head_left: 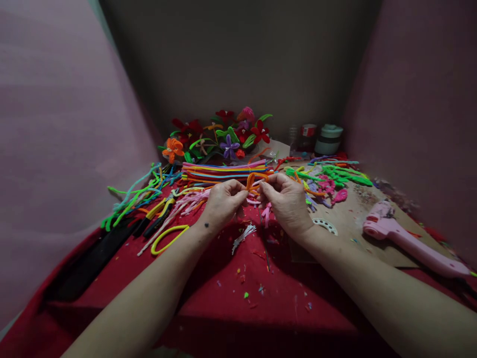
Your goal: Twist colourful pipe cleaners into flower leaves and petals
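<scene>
Two hands, one soft orange loop

Both hands meet over the middle of the table, and the orange loop [251,180] sits between them, raised above the cloth. The left hand [225,201] has thumb and forefinger pressed together on its near side. The right hand [285,204] pinches the other side, thumb against forefinger, though the exact contact is partly hidden.

The piece looks like fuzzy wire stem: probably very light, soft outside, with a thin core that bends easily and holds its bend. It should grip well rather than slip; a hard squeeze would likely flatten the curve. The base, where the strands gather, seems the best hold, leaving the rounded part free.

Just behind the fingers lies a bundle of coloured stems [223,171], with fabric flowers [229,146] farther back. White stamens [244,238] lie below, between the wrists. To the left are pliers [154,209] and a yellow ring [173,229]; to the right, a brown board [357,238] bearing a pink tool [395,228].

The easiest room is toward the body, where the red cloth [208,298] carries mostly small scraps before dropping over the front edge.
</scene>
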Available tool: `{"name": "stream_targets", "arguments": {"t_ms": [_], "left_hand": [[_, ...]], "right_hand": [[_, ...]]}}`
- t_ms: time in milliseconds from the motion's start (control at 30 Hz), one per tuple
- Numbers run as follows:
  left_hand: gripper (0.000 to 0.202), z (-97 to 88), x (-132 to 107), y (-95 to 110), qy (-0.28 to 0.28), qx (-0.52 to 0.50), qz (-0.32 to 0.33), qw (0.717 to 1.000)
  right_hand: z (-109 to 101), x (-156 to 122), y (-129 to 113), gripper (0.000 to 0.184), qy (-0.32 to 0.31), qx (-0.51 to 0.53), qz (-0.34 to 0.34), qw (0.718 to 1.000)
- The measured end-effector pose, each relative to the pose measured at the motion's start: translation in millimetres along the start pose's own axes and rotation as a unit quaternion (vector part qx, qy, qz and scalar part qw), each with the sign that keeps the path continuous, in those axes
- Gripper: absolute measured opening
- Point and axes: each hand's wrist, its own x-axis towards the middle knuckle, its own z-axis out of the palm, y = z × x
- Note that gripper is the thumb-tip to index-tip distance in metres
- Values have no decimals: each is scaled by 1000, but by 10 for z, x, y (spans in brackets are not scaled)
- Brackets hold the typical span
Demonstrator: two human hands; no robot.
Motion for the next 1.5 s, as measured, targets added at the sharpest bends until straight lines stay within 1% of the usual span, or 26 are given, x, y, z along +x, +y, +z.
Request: {"name": "stream_targets", "arguments": {"t_ms": [67,200,267,400,533,600,667,767,833,933,1100,1233,1300,1400,1500], "left_hand": [[8,3,6,-23,7,7,0,1000],[11,31,-9,-52,18,43,7,999],[12,50,-23,-57,12,55,21,998],[12,74,-36,-63,-2,48,56,997],[11,83,-47,-51,-25,35,60,997],[11,88,-59,-29,-48,18,47,998],[12,88,-67,-2,-69,-33,23,997],[22,67,-59,19,-84,-126,-9,988],[25,42,-41,11,-96,-147,-26,984],[23,6,-16,-16,-116,-152,-41,981],[25,-21,-17,-35,-146,-170,-37,974],[22,-41,-11,-38,-140,-145,-53,978],[20,-73,12,-32,-130,-134,-74,980],[15,-141,52,-7,-123,-113,-110,980],[12,-191,69,20,-124,-75,-118,982]], "right_hand": [[13,-19,1,10,-13,-14,3,1000],[21,-12,43,11,-43,4,34,998],[8,10,68,12,-43,8,54,998],[-26,44,86,18,-60,31,116,991],[-35,55,57,22,-85,92,140,982],[-38,68,55,25,-96,130,151,975],[-45,87,78,26,-103,161,155,969],[-56,110,134,27,-115,185,158,963],[-58,116,161,27,-126,189,162,960],[-55,120,173,28,-126,190,164,960],[-58,131,171,27,-110,182,169,962],[-63,123,172,24,-123,171,161,964],[-61,120,164,23,-124,171,158,965],[-55,120,147,22,-104,165,163,967],[-50,119,140,21,-84,154,165,971]]}}
